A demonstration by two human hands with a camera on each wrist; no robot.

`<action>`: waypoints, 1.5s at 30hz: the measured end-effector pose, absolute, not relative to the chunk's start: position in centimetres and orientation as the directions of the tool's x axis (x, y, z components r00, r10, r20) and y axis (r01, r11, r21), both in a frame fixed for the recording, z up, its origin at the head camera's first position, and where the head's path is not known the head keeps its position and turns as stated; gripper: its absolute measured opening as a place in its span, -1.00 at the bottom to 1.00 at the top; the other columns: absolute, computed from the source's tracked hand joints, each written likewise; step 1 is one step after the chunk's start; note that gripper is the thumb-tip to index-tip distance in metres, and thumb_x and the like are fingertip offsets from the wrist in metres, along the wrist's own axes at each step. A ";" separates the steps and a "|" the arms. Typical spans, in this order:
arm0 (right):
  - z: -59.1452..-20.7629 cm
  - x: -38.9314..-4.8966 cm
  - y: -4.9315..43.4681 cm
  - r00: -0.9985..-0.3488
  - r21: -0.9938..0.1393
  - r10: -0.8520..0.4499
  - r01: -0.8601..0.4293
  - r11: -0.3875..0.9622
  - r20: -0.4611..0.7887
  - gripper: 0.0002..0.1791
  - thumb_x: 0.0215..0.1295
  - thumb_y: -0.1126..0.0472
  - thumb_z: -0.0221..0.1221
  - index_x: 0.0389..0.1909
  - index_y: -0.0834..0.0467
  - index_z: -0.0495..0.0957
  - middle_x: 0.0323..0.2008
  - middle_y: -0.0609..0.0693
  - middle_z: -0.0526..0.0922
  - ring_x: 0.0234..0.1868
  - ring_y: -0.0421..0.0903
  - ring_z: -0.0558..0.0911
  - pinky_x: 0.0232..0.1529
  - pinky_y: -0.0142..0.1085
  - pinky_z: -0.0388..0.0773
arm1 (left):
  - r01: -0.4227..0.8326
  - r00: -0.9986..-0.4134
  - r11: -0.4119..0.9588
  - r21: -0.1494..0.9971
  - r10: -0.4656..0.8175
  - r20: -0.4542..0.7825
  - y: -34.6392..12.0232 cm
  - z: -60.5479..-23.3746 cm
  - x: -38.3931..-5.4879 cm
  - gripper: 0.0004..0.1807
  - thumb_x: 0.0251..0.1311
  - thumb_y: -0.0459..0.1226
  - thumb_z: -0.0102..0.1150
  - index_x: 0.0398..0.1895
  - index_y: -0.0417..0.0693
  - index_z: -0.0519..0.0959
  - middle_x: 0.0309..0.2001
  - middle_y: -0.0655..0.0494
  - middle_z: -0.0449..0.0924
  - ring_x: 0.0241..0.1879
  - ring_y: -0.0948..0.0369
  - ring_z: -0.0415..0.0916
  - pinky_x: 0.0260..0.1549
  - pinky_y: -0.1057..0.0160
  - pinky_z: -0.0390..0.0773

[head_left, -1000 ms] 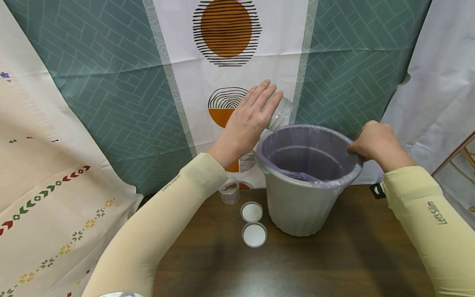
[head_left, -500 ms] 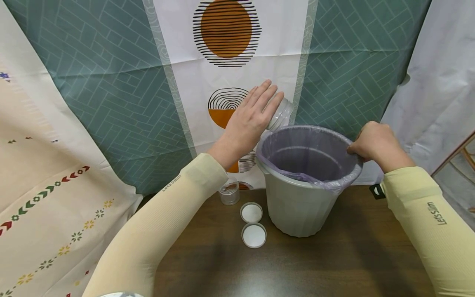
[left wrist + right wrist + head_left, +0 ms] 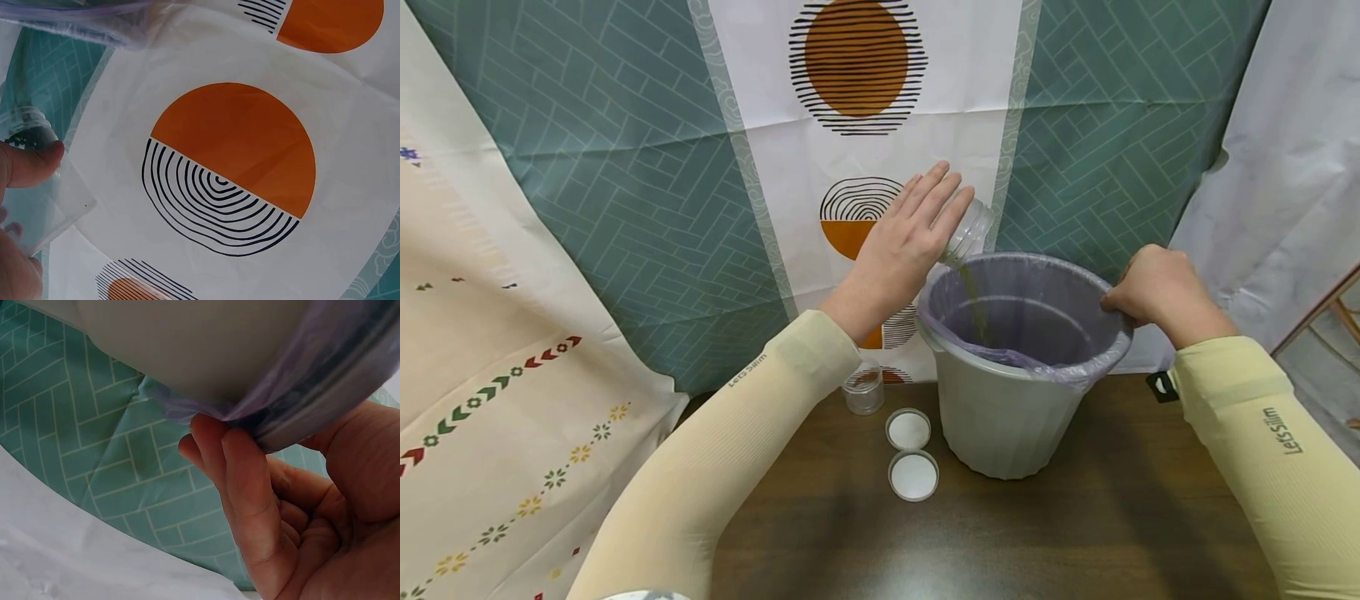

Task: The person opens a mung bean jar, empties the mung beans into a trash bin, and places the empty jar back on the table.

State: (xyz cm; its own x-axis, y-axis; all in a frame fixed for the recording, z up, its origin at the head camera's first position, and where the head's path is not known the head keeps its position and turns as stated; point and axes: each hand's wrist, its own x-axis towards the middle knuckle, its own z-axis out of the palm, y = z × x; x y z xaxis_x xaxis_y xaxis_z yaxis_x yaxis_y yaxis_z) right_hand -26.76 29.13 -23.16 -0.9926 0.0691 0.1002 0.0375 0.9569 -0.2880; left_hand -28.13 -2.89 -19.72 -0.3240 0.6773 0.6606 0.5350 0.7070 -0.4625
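Tilted in my left hand [image 3: 904, 246] is a clear plastic jar [image 3: 972, 229], its mouth pointing down over the near-left rim of a grey trash bin [image 3: 1015, 417]. A thin stream of small greenish bits [image 3: 975, 304] falls from the jar into the bin. In the left wrist view, the thumb [image 3: 34, 164] lies across the clear jar near its neck. A purple bin liner [image 3: 1022, 358] is folded over the bin's rim. My right hand [image 3: 1165, 292] grips that rim on the right side; the right wrist view shows its fingers [image 3: 250, 487] curled against the rim and liner.
Left of the bin stands a second clear jar [image 3: 863, 392]. Two round lids [image 3: 909, 429] with white insides lie on the brown wooden table [image 3: 1000, 533]. Patterned cloth [image 3: 625, 167] hangs behind. A small black tag [image 3: 1163, 387] shows by the right sleeve.
Greenish bits now pour from the tilted jar into the bin; no stream showed in the earlier frames. Both hands and the bin have stayed in place.
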 end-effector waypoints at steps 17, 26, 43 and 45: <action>-23.3 -26.8 29.1 -0.991 -0.284 0.072 0.038 0.958 0.109 -0.71 -0.09 0.05 0.30 -0.80 0.14 0.59 -0.77 -0.02 0.59 -0.48 0.09 0.56 -0.56 -0.18 0.47 | 0.547 -0.257 0.686 -0.479 0.683 0.684 -2.9 -19.8 -27.9 -0.46 0.23 -0.51 -0.07 0.30 -0.12 0.31 0.29 -0.12 0.32 0.36 0.00 0.18 0.42 0.20 0.07; -23.3 -26.7 29.1 -0.992 -0.275 0.065 0.033 0.961 0.106 -0.69 -0.07 0.05 0.28 -0.83 0.14 0.57 -0.76 0.00 0.59 -0.43 0.13 0.54 -0.56 -0.19 0.46 | 0.513 -0.221 0.679 -0.525 0.695 0.684 -2.8 -19.4 -27.6 -0.49 0.27 -0.48 -0.08 0.30 -0.10 0.32 0.26 -0.05 0.38 0.35 0.01 0.21 0.38 0.16 0.16; -23.4 -26.7 29.0 -0.992 -0.270 0.071 0.039 0.962 0.108 -0.67 -0.08 0.05 0.27 -0.87 0.12 0.54 -0.78 -0.01 0.57 -0.51 0.06 0.53 -0.61 -0.23 0.41 | 0.503 -0.218 0.662 -0.556 0.719 0.660 -2.7 -19.4 -27.5 -0.46 0.31 -0.46 -0.15 0.37 -0.05 0.23 0.36 -0.04 0.26 0.43 0.04 0.04 0.42 0.15 0.07; -23.4 -26.7 29.0 -0.992 -0.272 0.070 0.038 0.962 0.107 -0.67 -0.08 0.06 0.27 -0.87 0.12 0.54 -0.78 0.00 0.57 -0.52 0.06 0.53 -0.61 -0.23 0.41 | 0.502 -0.217 0.660 -0.560 0.722 0.657 -2.7 -19.4 -27.5 -0.46 0.32 -0.46 -0.16 0.38 -0.04 0.22 0.36 -0.04 0.26 0.43 0.05 0.05 0.42 0.15 0.05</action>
